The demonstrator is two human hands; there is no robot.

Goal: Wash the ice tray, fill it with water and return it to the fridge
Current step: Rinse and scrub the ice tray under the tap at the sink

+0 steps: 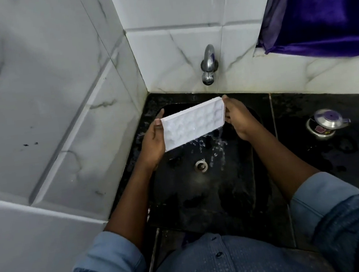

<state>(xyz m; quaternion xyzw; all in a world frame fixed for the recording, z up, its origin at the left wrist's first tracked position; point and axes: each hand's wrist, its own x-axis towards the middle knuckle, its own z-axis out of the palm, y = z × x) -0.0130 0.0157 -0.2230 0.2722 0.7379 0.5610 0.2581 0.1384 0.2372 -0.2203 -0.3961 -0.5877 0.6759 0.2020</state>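
Observation:
A white ice tray point(193, 123) is held over a black sink point(204, 192), tilted with its cups facing me. Water spills off its lower right corner and splashes down into the basin. My left hand point(154, 142) grips the tray's left end, thumb on the front edge. My right hand point(238, 119) holds the right end, fingers curled round it. A metal tap point(208, 66) sticks out of the tiled wall just above the tray. No stream shows from its spout.
The sink drain point(201, 166) lies below the tray. White marbled tile walls close in on the left and behind. A wet black counter point(337, 160) runs to the right, with a steel pressure cooker point(326, 123) on it. A purple curtain point(321, 3) hangs top right.

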